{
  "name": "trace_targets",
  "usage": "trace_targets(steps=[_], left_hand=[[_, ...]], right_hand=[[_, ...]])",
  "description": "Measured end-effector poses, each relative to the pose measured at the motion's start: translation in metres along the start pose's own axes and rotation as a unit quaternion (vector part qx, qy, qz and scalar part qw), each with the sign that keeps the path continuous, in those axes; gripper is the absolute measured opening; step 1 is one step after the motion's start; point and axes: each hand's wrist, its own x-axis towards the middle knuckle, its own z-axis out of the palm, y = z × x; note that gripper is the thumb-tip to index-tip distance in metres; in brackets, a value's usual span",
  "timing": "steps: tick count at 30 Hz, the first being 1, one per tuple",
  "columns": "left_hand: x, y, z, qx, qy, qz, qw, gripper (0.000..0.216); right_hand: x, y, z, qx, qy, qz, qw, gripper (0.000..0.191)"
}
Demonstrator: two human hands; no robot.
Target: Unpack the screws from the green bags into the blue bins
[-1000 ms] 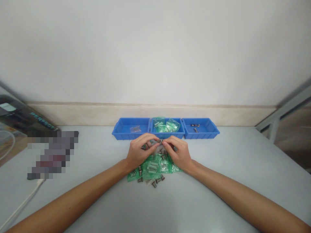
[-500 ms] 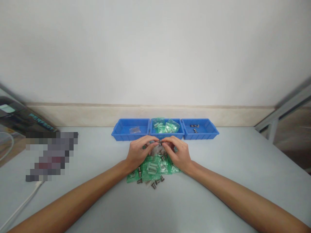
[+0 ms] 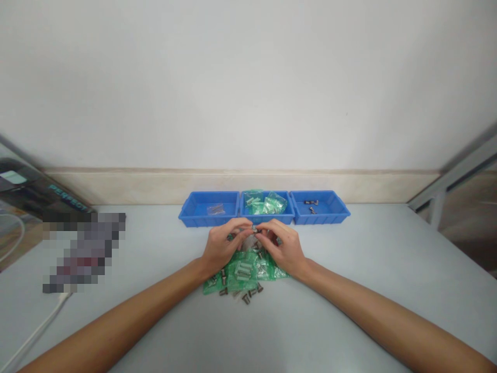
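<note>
The left hand (image 3: 223,247) and the right hand (image 3: 284,248) meet fingertip to fingertip. Both are pinched tight on a small metal piece (image 3: 254,228) — too tiny to tell more. It is just above a pile of green bags (image 3: 244,269) on the table (image 3: 349,290), in front of the middle blue bin (image 3: 266,220).
</note>
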Motion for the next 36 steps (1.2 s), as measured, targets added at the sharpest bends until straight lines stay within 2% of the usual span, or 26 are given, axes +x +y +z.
trace_targets(steps=[5,10,13,21,27,33,36], left_hand=[[0.0039,0.0026,-0.0008,0.039,0.019,0.041,0.998,0.022],[0.0054,0.0037,-0.0010,0.039,0.022,0.090,0.995,0.016],[0.0049,0.0049,-0.0017,0.040,0.021,0.097,0.994,0.013],[0.0005,0.0034,-0.0018,0.038,0.029,0.058,0.997,0.009],[0.0026,0.0031,-0.0022,0.037,0.027,0.079,0.996,0.019],[0.0000,-0.0013,0.0004,-0.035,-0.015,-0.015,0.999,0.023],[-0.0009,-0.0017,0.0017,-0.074,-0.030,-0.041,0.996,0.026]], right_hand=[[0.0010,-0.0018,-0.0014,0.000,0.016,0.007,1.000,0.013],[0.0013,-0.0015,-0.0011,-0.003,0.012,0.012,1.000,0.015],[0.0015,-0.0012,-0.0013,-0.003,0.003,0.004,1.000,0.017],[0.0014,-0.0025,-0.0019,-0.011,0.005,-0.005,1.000,0.023],[0.0009,-0.0036,-0.0027,-0.019,0.015,0.007,1.000,0.021],[0.0000,-0.0025,-0.0021,-0.003,0.010,-0.011,1.000,0.018],[0.0002,-0.0012,-0.0008,0.002,0.003,-0.032,0.999,0.016]])
